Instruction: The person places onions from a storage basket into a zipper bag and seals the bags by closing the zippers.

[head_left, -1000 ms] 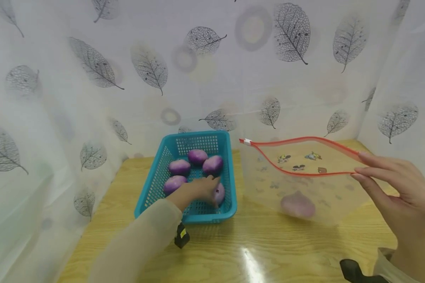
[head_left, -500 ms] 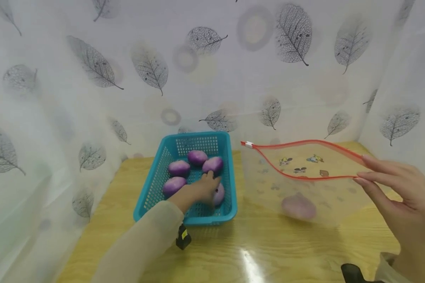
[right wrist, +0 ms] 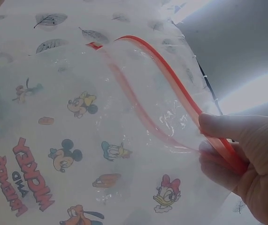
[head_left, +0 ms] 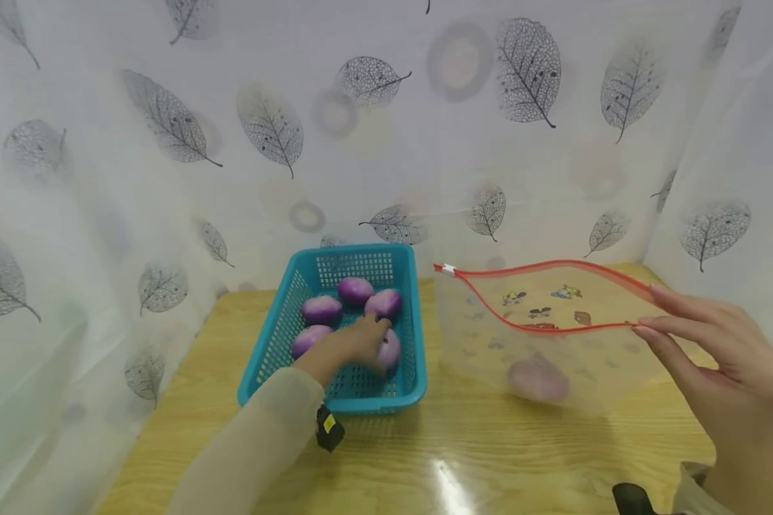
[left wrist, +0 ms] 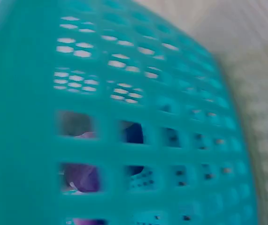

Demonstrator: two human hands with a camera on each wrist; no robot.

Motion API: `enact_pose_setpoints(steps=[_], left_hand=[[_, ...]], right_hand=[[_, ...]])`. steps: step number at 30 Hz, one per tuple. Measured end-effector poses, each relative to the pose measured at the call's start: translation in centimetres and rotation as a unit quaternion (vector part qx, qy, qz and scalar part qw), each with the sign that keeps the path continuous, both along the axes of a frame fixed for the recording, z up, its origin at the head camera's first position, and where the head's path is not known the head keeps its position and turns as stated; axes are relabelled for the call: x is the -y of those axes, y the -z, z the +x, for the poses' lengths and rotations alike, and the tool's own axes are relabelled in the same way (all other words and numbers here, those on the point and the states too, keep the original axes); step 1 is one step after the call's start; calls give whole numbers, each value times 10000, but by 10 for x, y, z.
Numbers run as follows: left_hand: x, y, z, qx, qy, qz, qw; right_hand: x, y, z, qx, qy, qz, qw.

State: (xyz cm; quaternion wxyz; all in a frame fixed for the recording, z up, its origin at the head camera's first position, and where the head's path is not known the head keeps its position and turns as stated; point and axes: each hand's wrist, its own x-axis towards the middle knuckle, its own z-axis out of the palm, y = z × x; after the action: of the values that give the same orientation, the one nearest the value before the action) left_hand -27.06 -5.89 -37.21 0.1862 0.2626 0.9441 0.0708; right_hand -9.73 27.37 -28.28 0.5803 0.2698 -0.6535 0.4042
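Note:
My left hand (head_left: pixel 363 340) reaches into a blue-green plastic basket (head_left: pixel 419 322). Its fingers and thumb lie curled about a purple roundish vegetable (head_left: pixel 389 352) near the basket's right wall; which kind it is does not show clearly. Several more purple vegetables (head_left: pixel 322 310) lie beside and behind it. At the right, my right hand (head_left: pixel 728 357) pinches the red-edged mouth of a clear slider zip bag (head_left: pixel 477 343), holding it apart. One purple vegetable (head_left: pixel 538 379) rests low inside the bag. Cartoon figures are printed on the bag, plain in the right wrist view.
Both basket and bag stand on a wooden table (head_left: pixel 386 458). A pale leaf-print sheet (head_left: pixel 386 157) hangs behind and at both sides. The basket's pierced wall (left wrist: pixel 110 108) fills most of the left wrist view.
My left fingers have shifted slightly over the purple vegetable, which stays in its place in the basket. The right hand still pinches the bag's mouth. The head view has moved a little.

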Motion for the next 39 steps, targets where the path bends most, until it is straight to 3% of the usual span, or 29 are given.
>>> enact_pose_setpoints(steps=[4,10,14,21,26,34,39], left_hand=[[6,-11,-2,-2,-100,415,9991],[17,-25,-1,-354,48,933,9950],[26,-34,5,-371,-148,1358,9899],[37,-42,16,-707,-224,2241,9717],[37,-44,25,-959,-224,2466,9641],[29,-51,35,-1387,-27,2984,9443],[25,-59,40,-1609,77,3422,9257]], right_hand=[[0,-1,3,85,203,54,9997],[-4,2,6,285,447,179,9984],[-6,4,7,341,469,219,9981],[-5,2,5,217,368,246,9988],[-3,2,6,300,346,206,9987],[2,0,5,127,305,164,9993],[0,2,4,183,392,220,9988]])
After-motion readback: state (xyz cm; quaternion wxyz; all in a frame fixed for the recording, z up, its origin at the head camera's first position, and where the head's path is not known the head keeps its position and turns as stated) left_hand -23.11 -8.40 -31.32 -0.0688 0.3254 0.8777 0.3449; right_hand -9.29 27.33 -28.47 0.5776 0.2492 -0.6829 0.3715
